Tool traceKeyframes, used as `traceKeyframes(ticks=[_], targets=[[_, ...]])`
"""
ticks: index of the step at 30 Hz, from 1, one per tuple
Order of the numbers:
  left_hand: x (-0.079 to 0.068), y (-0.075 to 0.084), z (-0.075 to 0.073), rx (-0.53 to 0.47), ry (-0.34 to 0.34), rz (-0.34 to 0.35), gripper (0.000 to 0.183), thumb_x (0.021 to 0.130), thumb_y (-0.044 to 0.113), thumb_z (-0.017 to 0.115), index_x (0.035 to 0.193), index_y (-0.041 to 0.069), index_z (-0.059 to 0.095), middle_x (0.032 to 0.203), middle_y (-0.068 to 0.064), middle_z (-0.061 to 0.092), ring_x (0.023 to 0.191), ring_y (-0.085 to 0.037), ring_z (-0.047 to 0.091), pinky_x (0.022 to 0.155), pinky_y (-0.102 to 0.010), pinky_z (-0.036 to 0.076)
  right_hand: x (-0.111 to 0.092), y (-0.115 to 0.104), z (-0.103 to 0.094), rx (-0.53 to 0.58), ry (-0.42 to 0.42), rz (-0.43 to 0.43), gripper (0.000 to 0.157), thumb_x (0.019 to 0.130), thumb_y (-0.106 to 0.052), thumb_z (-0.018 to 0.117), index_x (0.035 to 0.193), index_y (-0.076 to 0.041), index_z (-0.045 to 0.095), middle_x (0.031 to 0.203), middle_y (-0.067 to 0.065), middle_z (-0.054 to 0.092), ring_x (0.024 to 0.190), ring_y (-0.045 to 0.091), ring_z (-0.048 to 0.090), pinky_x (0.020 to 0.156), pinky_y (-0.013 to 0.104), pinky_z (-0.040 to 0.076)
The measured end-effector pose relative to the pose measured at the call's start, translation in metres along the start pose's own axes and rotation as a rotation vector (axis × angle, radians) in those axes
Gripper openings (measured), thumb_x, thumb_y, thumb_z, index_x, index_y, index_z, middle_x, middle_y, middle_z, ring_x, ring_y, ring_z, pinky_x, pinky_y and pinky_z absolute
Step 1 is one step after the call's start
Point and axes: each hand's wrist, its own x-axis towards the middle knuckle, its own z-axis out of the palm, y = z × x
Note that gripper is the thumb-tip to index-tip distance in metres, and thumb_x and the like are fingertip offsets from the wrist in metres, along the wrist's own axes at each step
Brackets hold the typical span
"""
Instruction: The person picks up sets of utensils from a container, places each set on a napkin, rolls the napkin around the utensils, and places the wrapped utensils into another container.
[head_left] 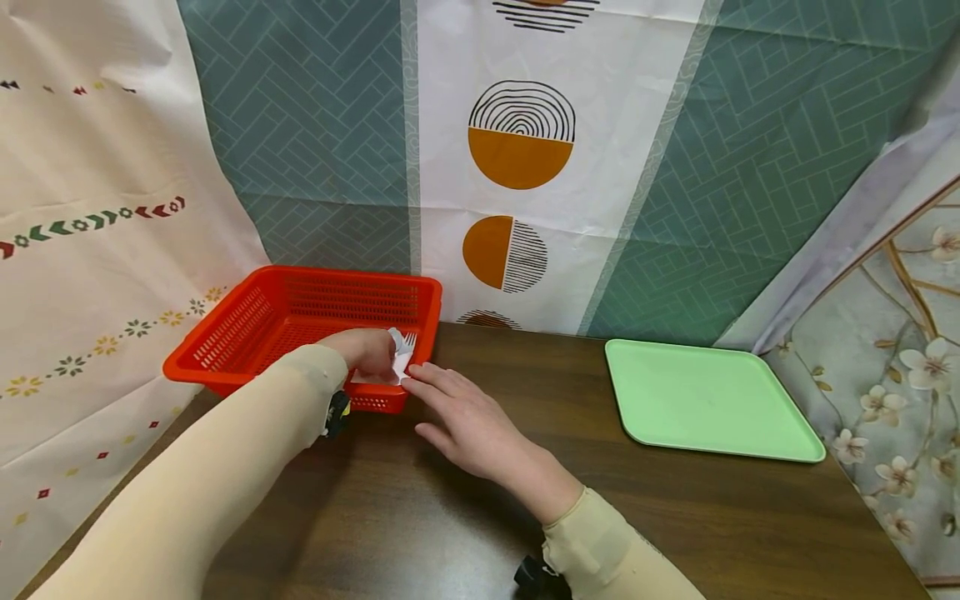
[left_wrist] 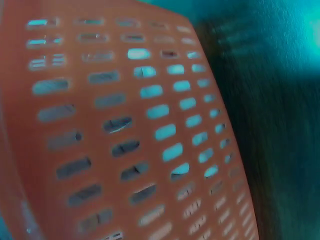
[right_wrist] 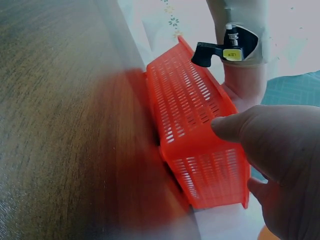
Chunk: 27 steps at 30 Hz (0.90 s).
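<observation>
My left hand (head_left: 369, 350) reaches down into the right front corner of a red plastic basket (head_left: 352, 283). Beside its fingers are a fork (head_left: 409, 340), tines pointing up, and a white item (head_left: 400, 360). Most of the left fingers are hidden, so I cannot tell whether they grip these. Pale shapes show through the slotted basket wall (left_wrist: 112, 137) in the left wrist view. My right hand (head_left: 468, 425) has its fingers extended, fingertips right at the basket's right front rim. In the right wrist view, the right thumb (right_wrist: 231, 127) overlaps the basket's corner.
A light green tray (head_left: 712, 404) lies on the right side of the dark wooden table (head_left: 525, 367). Patterned cloth (head_left: 315, 125) hangs behind the table, and more printed cloth (head_left: 90, 275) hangs at the left. A small black device (head_left: 337, 414) is strapped to the left wrist.
</observation>
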Motion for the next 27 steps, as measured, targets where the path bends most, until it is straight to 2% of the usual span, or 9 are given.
traceKeyframes(ticks=[3, 7, 17, 22, 27], targets=[[0.001, 0.003, 0.003, -0.07, 0.014, -0.019, 0.06, 0.096, 0.021, 0.082, 0.151, 0.004, 0.063, 0.134, -0.018, 0.067, 0.118, -0.034, 0.059, 0.11, -0.057, 0.049, 0.0, 0.0, -0.001, -0.001, -0.005, 0.005, 0.068, 0.103, -0.024, 0.08, 0.165, -0.015, 0.053, 0.172, 0.004, 0.045, 0.161, 0.02, 0.038, 0.13, 0.04, 0.029], [0.003, 0.005, 0.005, -0.103, 0.044, -0.012, 0.064, 0.094, 0.02, 0.085, 0.152, 0.007, 0.062, 0.136, -0.017, 0.067, 0.119, -0.034, 0.059, 0.11, -0.056, 0.05, 0.001, 0.0, -0.001, 0.003, -0.013, 0.011, 0.069, 0.103, -0.024, 0.08, 0.165, -0.016, 0.052, 0.172, 0.004, 0.045, 0.161, 0.018, 0.037, 0.131, 0.038, 0.026], [0.007, 0.007, 0.003, -0.064, 0.004, 0.033, 0.053, 0.098, 0.016, 0.078, 0.147, 0.002, 0.065, 0.121, -0.015, 0.07, 0.113, -0.033, 0.06, 0.106, -0.052, 0.051, 0.001, 0.001, 0.0, -0.004, -0.003, -0.002, 0.068, 0.103, -0.023, 0.08, 0.164, -0.015, 0.053, 0.171, 0.005, 0.046, 0.161, 0.018, 0.037, 0.132, 0.038, 0.025], [0.006, 0.007, -0.002, 0.005, 0.019, 0.06, 0.05, 0.103, 0.018, 0.074, 0.148, -0.002, 0.064, 0.121, -0.016, 0.072, 0.109, -0.032, 0.063, 0.11, -0.052, 0.05, 0.002, -0.001, 0.0, -0.011, -0.014, 0.001, 0.067, 0.104, -0.024, 0.079, 0.164, -0.014, 0.052, 0.171, 0.005, 0.046, 0.162, 0.018, 0.036, 0.132, 0.037, 0.022], [0.001, 0.006, -0.005, 0.02, 0.05, 0.075, 0.048, 0.106, 0.02, 0.072, 0.146, -0.005, 0.065, 0.119, -0.016, 0.073, 0.104, -0.031, 0.065, 0.104, -0.049, 0.054, 0.002, -0.001, 0.0, -0.001, -0.013, -0.002, 0.069, 0.104, -0.023, 0.08, 0.165, -0.014, 0.051, 0.171, 0.005, 0.046, 0.162, 0.018, 0.036, 0.132, 0.038, 0.022]])
